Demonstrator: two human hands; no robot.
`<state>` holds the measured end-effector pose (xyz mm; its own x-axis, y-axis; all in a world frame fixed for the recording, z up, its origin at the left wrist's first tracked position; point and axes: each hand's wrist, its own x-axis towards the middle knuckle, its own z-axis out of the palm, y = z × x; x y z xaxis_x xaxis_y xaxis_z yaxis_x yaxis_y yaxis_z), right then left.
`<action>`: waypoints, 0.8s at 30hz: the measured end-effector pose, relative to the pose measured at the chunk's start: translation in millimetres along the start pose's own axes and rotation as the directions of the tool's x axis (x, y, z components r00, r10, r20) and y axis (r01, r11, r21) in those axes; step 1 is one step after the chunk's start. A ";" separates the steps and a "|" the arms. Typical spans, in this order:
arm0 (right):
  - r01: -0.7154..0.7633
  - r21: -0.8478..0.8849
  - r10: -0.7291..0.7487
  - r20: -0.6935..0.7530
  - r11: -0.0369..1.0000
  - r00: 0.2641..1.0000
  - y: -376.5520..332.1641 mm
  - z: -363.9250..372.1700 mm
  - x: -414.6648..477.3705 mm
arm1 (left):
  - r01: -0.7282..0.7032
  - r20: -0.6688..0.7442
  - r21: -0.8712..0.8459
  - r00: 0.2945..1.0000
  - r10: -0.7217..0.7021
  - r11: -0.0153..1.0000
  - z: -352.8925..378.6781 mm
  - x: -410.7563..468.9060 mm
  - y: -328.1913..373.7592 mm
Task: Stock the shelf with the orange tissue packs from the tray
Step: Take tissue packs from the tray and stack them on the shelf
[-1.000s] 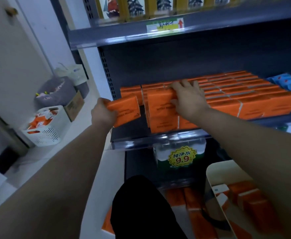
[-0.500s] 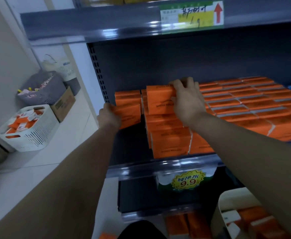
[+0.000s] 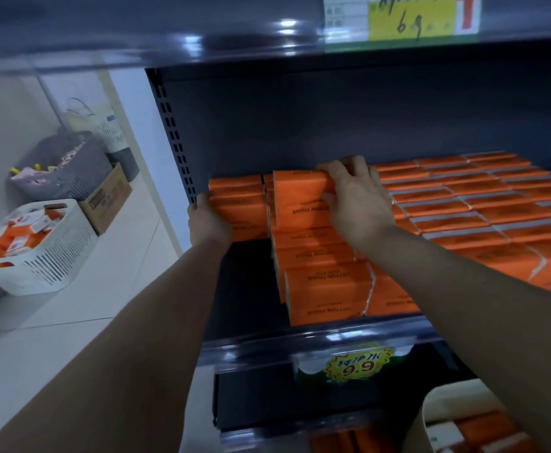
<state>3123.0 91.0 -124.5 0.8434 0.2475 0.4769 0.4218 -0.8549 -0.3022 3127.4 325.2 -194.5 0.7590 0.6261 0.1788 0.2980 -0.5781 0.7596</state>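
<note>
Starting with the head view, the only one given, both hands are seen at the left end of the shelf (image 3: 244, 289), each with an orange tissue pack.

The left hand (image 3: 208, 220) is closed round the left pack (image 3: 246, 212). The thumb is laid on its near face, while the fingers are wrapped over the left end and mostly hidden. Just beyond those fingertips more packs are stacked, and the perforated upright (image 3: 176, 142) stands immediately to their left.

The right hand (image 3: 360, 204) is clamped on the right pack (image 3: 300, 201), with the fingers hooked over its top right corner and the thumb pressed on the front. This pack is held above the row lying on the wrist side of the fingers. The stocked rows (image 3: 470, 204) run away to the right of the knuckles.

Each held pack is turned broad face toward the camera with its print upside down. Its long axis runs left to right, parallel to the shelf edge.

Bare shelf is left on the wrist side of the left fingers, so a pack released unsupported could topple forward there. The right pack, if let go before it is seated, could slide down over the front row and off the lip. A hard squeeze could also crumple the soft wrap.

More packs lie in the tray (image 3: 430, 416), low beside the right forearm.
</note>
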 end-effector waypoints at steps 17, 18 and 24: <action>0.097 0.153 -0.129 0.214 0.983 0.968 -77.2 6.1 -12.8 | -0.375 0.094 -0.140 0.917 0.389 0.917 -89.0 -60.8 22.7; 0.094 0.095 -0.116 0.264 0.991 0.958 -72.2 7.4 -13.3 | -0.333 0.094 -0.125 0.934 0.345 0.935 -89.3 -57.7 18.3; 0.243 -0.149 -0.165 0.405 0.959 0.899 -44.4 13.0 -19.0 | -0.150 0.173 0.042 0.975 0.140 0.988 -65.6 -38.5 -10.2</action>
<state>3092.5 130.2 -130.9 0.8235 0.5485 0.1451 0.5598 -0.8271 -0.0510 3057.2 341.4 -168.1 0.8816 0.4390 0.1731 0.2051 -0.6868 0.6973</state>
